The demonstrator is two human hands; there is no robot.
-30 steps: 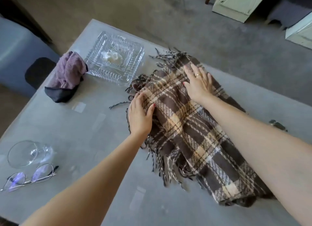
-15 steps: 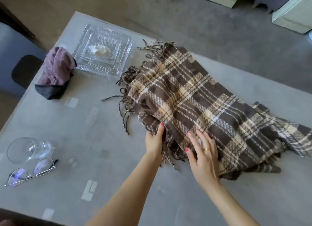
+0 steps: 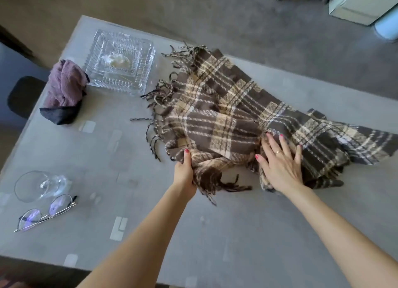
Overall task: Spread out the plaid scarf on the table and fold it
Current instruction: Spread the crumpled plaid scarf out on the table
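A brown and cream plaid scarf (image 3: 226, 107) with fringed ends lies bunched in folds across the middle of the grey table (image 3: 237, 234), its right part trailing toward the right edge of the view. My left hand (image 3: 185, 171) grips the scarf's near edge, thumb on top, fingers tucked under the cloth beside a fringe. My right hand (image 3: 280, 160) lies flat on the scarf's near right part, fingers spread, palm down.
A cut-glass square dish (image 3: 120, 61) stands at the far left, a purple and black cloth (image 3: 64, 89) beside it. A wine glass on its side (image 3: 38, 186) and spectacles (image 3: 45, 212) lie at the near left. White furniture (image 3: 361, 3) stands on the floor beyond.
Both hands came back from the scarf's far part to its near edge. The left hand took hold of the edge, and the right hand slid further right, flattening the cloth.
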